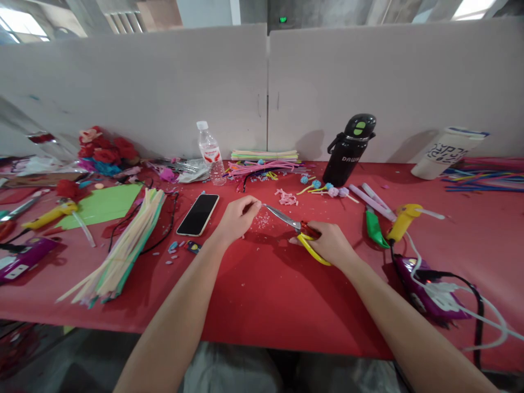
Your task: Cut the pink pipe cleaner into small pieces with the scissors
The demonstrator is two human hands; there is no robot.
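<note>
My right hand (329, 240) is wrapped round the handles of a pair of scissors (284, 217) with yellow and red-orange grips. Their blades point left, and the tips are right by the fingertips of my left hand (239, 216). The left fingers are pinched together; whatever is between them is too small to make out. Below the blades, small pale pink snippets (264, 221) are scattered on the red table. A little pile of pink pieces (286, 197) lies just beyond the scissors.
Left of my arm lie a phone (198, 215) and a bundle of pastel pipe cleaners (126, 245). Behind stand a plastic bottle (212, 155), a black flask (346, 155) and a white cup (444, 154). At right are a yellow glue gun (403, 221) and a purple power strip (429, 292) with cables.
</note>
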